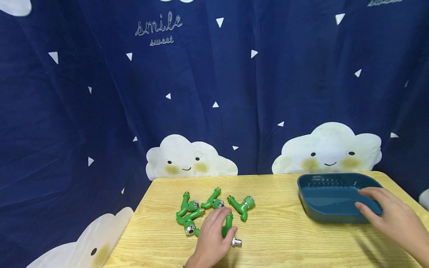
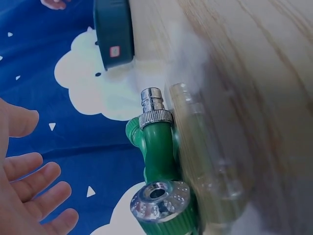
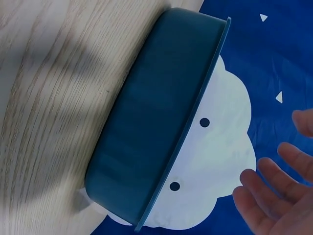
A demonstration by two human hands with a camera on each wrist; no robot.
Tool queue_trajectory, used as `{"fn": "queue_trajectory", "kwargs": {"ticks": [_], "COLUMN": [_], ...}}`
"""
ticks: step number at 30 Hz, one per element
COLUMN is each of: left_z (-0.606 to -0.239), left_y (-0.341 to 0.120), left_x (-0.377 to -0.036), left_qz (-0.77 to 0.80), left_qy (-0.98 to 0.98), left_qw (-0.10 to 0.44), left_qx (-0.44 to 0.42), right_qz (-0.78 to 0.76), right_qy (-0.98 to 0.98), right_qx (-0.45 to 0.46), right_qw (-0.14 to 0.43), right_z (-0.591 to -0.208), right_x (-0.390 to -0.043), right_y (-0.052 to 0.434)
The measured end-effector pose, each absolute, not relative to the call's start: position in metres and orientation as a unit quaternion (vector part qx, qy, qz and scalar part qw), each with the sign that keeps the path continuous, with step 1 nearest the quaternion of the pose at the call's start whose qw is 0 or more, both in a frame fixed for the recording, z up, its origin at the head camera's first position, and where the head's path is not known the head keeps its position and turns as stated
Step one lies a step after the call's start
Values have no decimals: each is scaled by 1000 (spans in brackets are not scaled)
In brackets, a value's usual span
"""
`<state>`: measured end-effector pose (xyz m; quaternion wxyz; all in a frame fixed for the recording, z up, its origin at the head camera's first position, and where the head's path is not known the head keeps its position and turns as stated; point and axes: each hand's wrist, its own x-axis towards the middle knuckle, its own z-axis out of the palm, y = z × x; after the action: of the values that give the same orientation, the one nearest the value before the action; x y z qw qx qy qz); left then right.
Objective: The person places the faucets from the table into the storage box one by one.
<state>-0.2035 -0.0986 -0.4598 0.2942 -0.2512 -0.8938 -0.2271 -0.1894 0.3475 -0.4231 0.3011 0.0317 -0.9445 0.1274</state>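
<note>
Five green taps (image 1: 242,207) clustered on our desk (image 1: 278,238)

Our left hand (image 1: 212,234) spreads at the nearest tap (image 1: 227,225); our right hand (image 1: 390,212), also spread, hangs beside the teal tray (image 1: 335,218). Because the taps lie close together, we could nudge a neighbour as our fingers close.

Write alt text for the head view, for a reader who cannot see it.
A person's left hand is over one of several green taps on a wooden table, while the right hand is open at the right side of a dark blue tray. Behind hangs a navy curtain with smiling clouds and white triangles.
</note>
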Motion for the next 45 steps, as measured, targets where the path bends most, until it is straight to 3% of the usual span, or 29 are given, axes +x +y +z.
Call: {"fn": "queue_trajectory", "kwargs": {"ticks": [24, 36, 45], "left_z": [-448, -445, -446], "left_y": [-81, -75, -77], "left_x": [-216, -220, -218], "left_qz": [-256, -259, -245], "left_qy": [-888, -887, -890], "left_qw": [293, 287, 287], "left_qx": [-247, -254, -255], "right_qz": [139, 129, 153], "right_qy": [-929, -949, -928], "right_qx": [38, -23, -12], "right_qw": [341, 286, 340], "right_z": [-429, -430, -434], "right_x": [-206, -216, -222], "right_y": [383, 394, 415]}}
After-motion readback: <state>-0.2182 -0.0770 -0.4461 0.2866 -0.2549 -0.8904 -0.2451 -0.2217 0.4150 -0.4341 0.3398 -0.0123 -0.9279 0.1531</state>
